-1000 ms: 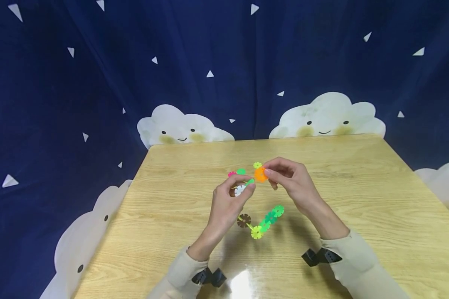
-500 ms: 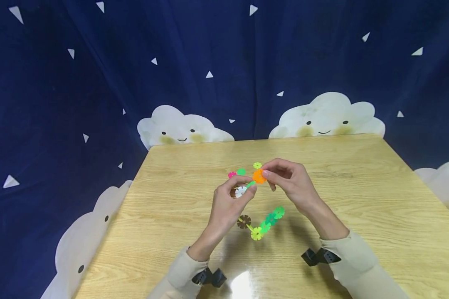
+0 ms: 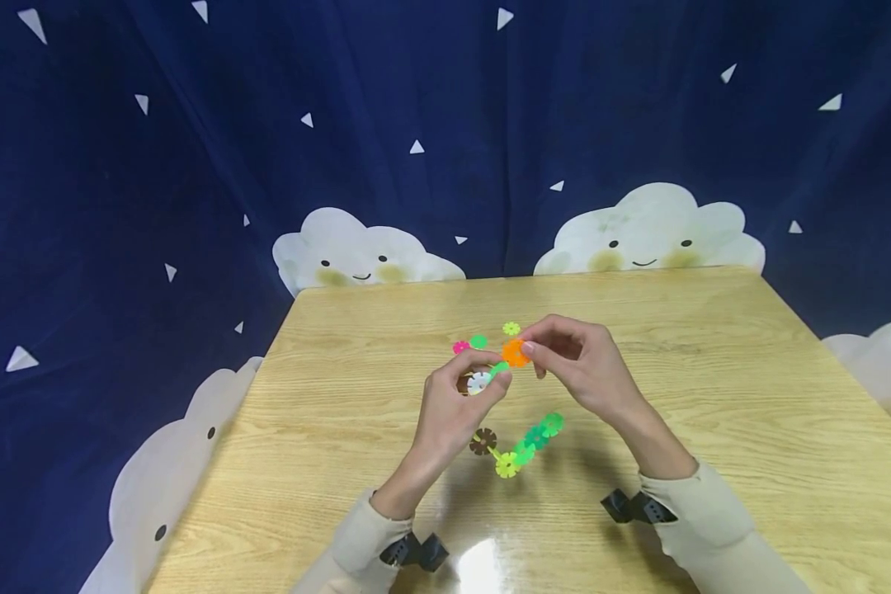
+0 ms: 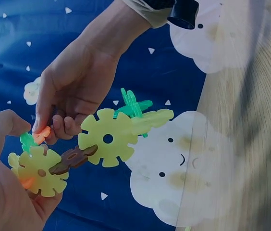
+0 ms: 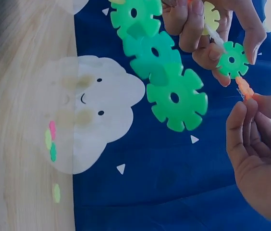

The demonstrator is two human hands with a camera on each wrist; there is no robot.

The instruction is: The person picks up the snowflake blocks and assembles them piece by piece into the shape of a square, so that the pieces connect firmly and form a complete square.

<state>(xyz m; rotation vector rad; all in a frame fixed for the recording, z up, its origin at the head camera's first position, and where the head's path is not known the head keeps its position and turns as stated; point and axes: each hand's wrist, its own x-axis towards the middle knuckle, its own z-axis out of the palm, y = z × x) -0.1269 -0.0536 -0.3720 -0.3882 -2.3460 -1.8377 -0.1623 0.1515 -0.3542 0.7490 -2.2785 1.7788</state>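
Observation:
My left hand pinches a green notched disc between thumb and forefinger, with a white disc beside it. My right hand pinches an orange disc between thumb and fingers. In the right wrist view the orange disc meets the lower edge of the green disc; how deep it sits in a slot I cannot tell. A joined chain hangs from the left hand, with a brown disc, a yellow disc and several green discs.
Beyond the hands, a pink disc, a green disc and a yellow-green disc lie on the wooden table. A dark blue curtain with white clouds stands behind the table.
The orange disc in my right hand has moved slightly down and left, against the green disc. My left hand has barely moved, and the hanging chain has shifted a little.

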